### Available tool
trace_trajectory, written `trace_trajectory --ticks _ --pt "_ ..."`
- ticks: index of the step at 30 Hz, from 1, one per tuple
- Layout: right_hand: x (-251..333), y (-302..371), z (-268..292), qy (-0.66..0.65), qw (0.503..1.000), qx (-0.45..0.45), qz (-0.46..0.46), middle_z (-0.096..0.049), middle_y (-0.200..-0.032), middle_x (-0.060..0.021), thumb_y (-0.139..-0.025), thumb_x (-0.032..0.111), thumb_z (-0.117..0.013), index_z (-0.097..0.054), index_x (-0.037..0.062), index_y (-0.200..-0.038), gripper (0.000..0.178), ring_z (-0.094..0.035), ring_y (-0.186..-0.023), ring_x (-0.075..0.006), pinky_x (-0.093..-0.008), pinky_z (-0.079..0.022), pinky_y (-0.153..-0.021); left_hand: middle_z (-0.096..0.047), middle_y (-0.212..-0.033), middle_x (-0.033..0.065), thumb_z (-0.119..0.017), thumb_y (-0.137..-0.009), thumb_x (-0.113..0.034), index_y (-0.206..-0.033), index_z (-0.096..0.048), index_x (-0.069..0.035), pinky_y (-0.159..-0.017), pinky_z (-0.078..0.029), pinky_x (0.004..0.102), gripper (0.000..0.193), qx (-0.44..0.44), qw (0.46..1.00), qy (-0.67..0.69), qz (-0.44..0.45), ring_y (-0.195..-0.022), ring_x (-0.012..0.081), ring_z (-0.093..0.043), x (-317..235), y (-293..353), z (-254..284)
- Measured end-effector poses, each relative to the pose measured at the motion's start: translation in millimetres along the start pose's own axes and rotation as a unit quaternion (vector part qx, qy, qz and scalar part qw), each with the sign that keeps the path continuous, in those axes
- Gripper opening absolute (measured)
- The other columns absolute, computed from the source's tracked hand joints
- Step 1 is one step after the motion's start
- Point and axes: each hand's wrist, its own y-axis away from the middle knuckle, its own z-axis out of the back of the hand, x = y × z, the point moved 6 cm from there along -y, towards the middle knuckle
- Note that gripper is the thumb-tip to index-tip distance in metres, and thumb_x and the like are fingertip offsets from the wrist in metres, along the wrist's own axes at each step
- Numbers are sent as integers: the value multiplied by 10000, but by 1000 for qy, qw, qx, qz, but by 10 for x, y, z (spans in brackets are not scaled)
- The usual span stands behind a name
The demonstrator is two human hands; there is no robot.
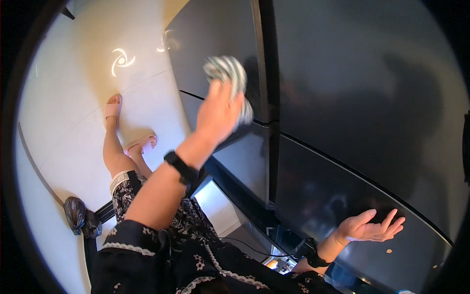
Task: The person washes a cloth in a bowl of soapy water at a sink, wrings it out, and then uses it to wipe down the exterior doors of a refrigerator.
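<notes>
My left hand [220, 110], slightly blurred, is closed around a bunched white-and-dark striped cloth [226, 68]. It holds the cloth against or just over the glossy dark door panel [215, 36] of what looks like a refrigerator. At the lower right, my right hand [369, 229] is open with its fingers apart, holding nothing. It rests on or hovers close to the lower dark door [323, 196], just below the seam under the large upper door [352, 73]. Whether its fingers touch the surface I cannot tell. Black bands circle both my wrists.
A dark vertical gap [268, 63] divides the doors. To the left is a pale tiled floor [73, 127], where my feet stand in pink slippers [113, 105]. Black plastic bags [76, 215] sit by the lower-left wall. A thin dark cable [254, 249] runs past my body.
</notes>
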Motion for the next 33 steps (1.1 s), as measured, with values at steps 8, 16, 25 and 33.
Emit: trace_trajectory --ticks 8,16,25,33 --pt "55 -42 11 -19 1000 -1 -16 -317 -1367 -189 -806 169 -447 -452 4 -1220 445 -191 -1308 -358 -505 -136 -1067 -418 -1173 276 -380 -927 -329 -1203 -419 0 -911 -374 454 431 17 987 76 143 -1081 423 -437 673 585 -911" --pt "162 -112 59 -35 999 -11 -17 -356 -1361 -164 -848 218 -475 -500 6 -1203 415 -261 -1274 -338 -462 -185 -1052 -539 -906 26 -642 -677 -345 -965 -635 -193 -578 -446 358 326 20 923 171 -343 -747 266 -534 -1901 881 -292" --pt "119 -165 105 -34 999 -18 -13 -361 -1360 -155 -799 152 -492 -523 21 -1186 409 -258 -1282 -331 -456 -193 -1056 -521 -1032 158 -456 -887 -336 -1091 -525 -56 -681 -484 463 354 -99 994 14 48 -887 382 -564 -796 46 -279" --pt "275 -220 139 -7 1000 -14 5 -345 -1361 -174 -783 174 -478 -480 28 -1215 456 -205 -1307 -361 -515 -159 -1058 -288 -1341 300 -265 -932 -444 -1317 -273 72 -1042 -233 397 644 -110 923 245 275 -1258 419 -270 1095 1109 -1526"
